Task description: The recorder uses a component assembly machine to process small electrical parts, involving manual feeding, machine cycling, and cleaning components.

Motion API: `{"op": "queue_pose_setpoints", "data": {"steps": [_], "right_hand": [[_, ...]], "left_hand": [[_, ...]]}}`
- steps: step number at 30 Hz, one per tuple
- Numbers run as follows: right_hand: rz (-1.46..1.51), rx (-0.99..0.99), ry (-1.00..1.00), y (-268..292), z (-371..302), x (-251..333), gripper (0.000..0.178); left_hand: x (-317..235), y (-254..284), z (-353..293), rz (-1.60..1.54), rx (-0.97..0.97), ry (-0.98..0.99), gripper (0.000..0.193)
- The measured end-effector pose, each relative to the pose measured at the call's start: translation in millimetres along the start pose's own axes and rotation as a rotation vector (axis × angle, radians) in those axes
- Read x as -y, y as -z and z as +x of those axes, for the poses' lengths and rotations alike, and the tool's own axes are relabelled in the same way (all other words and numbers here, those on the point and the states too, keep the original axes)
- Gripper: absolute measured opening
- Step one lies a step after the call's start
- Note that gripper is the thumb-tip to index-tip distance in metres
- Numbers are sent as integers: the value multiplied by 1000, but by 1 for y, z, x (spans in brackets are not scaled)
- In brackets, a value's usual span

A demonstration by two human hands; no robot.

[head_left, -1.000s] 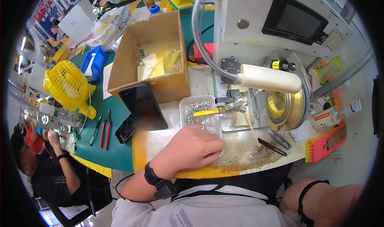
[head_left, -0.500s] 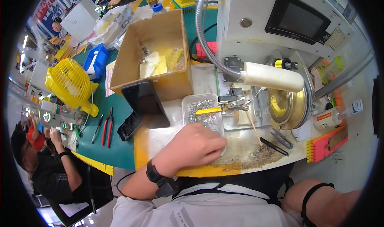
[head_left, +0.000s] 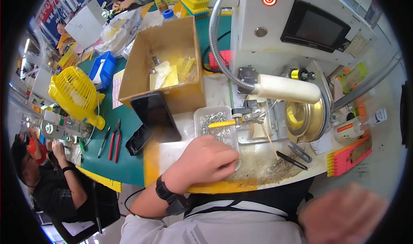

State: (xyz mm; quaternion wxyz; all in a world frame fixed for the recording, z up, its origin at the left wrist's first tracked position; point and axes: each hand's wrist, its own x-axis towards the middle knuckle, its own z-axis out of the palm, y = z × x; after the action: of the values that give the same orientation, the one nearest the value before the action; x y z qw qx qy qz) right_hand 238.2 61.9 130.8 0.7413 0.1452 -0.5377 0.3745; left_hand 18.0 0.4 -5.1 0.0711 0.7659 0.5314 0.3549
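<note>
My left hand (head_left: 206, 159) rests at the near side of a clear plastic tray (head_left: 198, 130), its fingers curled together. Whatever they may pinch is hidden. Small shiny metal pieces (head_left: 218, 118) lie loose in that tray. Over it reaches a yellow bar (head_left: 220, 124) held in a metal clamp (head_left: 254, 116) of the machine. My right hand (head_left: 344, 214) is a motion blur at the lower right, off the table's near edge and away from the tools; its fingers cannot be made out.
A smartphone (head_left: 155, 115) leans against a cardboard box (head_left: 185, 95). Thread snips (head_left: 300, 152), black tweezers (head_left: 291, 160) and a wooden stick (head_left: 270, 141) lie right of my left hand. The white machine (head_left: 275, 41) stands behind. Red-handled pliers (head_left: 114, 144) and a yellow fan (head_left: 75, 91) are left.
My right hand has swung into view at the lower right, where mostly the upper arm and a black strap showed before. My left hand stays almost in place.
</note>
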Motion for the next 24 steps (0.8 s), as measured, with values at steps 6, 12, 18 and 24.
{"op": "queue_pose_setpoints", "data": {"steps": [6, 12, 18, 24], "right_hand": [[-300, 402, -824, 45, -127, -29, 33], [-323, 324, -1051, 40, -146, -54, 21], [-286, 253, -1007, 47, -150, -54, 7], [-281, 134, -908, 44, -124, -58, 7]], "left_hand": [[4, 2, -3, -179, -142, 102, 9], [5, -1, -6, -262, -242, 128, 11], [-11, 5, 10, -207, -177, 104, 11], [-27, 19, 44, 13, -175, 1, 13]]}}
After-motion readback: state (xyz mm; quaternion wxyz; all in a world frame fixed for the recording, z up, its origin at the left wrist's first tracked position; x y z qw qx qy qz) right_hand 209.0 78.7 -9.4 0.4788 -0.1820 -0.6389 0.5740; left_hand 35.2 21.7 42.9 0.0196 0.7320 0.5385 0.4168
